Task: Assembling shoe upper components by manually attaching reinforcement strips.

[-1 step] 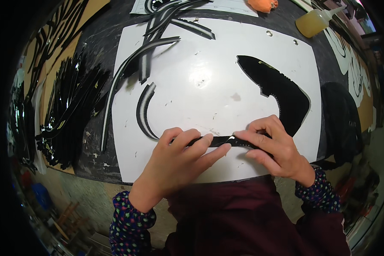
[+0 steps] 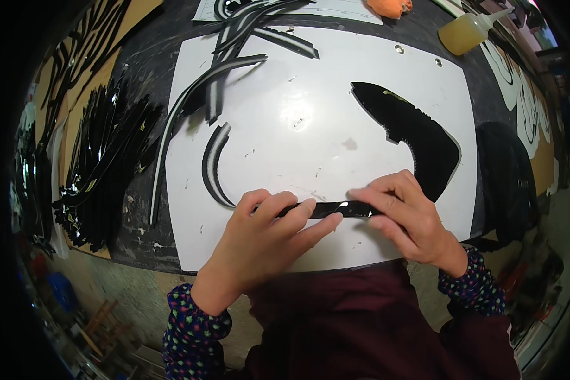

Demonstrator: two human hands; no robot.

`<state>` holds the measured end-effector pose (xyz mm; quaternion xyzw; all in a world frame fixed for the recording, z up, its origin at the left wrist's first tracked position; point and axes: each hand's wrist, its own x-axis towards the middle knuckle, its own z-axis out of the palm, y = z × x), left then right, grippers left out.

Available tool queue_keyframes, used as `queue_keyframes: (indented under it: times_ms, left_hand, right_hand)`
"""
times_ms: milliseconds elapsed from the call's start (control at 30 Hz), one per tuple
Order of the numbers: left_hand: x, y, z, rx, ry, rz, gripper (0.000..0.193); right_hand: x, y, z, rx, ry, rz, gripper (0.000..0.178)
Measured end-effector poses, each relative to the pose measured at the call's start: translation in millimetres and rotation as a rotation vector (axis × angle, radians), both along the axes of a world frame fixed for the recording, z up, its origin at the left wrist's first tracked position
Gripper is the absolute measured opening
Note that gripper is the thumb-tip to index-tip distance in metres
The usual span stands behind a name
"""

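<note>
A narrow glossy black strip [image 2: 328,209] lies flat near the front edge of a white board [image 2: 310,114]. My left hand [image 2: 266,234] presses its left end with the fingers laid along it. At the right end, my right hand [image 2: 405,218] pinches the strip with its fingertips. A large black curved piece with a notched edge [image 2: 418,136] rests on the board just beyond my right hand. A short curved black-and-white strip [image 2: 212,164] lies beyond my left hand.
Long black-and-white strips [image 2: 234,57] fan out over the board's far left corner. A heap of glossy black strips [image 2: 101,164] sits left of the board. A yellowish squeeze bottle [image 2: 465,30] stands at the far right, and a dark piece [image 2: 506,177] lies off the board's right edge.
</note>
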<state>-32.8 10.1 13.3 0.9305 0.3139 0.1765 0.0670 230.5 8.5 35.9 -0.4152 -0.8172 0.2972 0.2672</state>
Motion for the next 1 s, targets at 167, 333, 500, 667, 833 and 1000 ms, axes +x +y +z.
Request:
queue_keyframes:
  times_ms: [167, 333, 500, 667, 833, 1000]
  left_hand:
    - [-1, 0, -1, -0.009, -0.021, 0.001, 0.043]
    - [-3, 1, 1, -0.037, -0.016, -0.010, 0.042]
    - [-4, 0, 1, -0.073, -0.027, -0.011, 0.041]
    - [-3, 1, 3, -0.066, -0.053, -0.006, 0.038]
    - [1, 1, 1, -0.067, -0.100, 0.035, 0.041]
    - [1, 1, 1, -0.082, -0.144, 0.050, 0.039]
  right_hand:
    - [-4, 4, 0, -0.029, 0.031, -0.057, 0.020]
    - [-5, 7, 0, 0.003, 0.005, -0.029, 0.022]
    - [-7, 10, 0, -0.013, -0.010, -0.010, 0.025]
    - [-4, 13, -1, -0.024, -0.011, 0.031, 0.025]
    - [-3, 13, 3, -0.058, -0.051, 0.046, 0.023]
    - [-6, 6, 4, -0.010, -0.048, 0.002, 0.022]
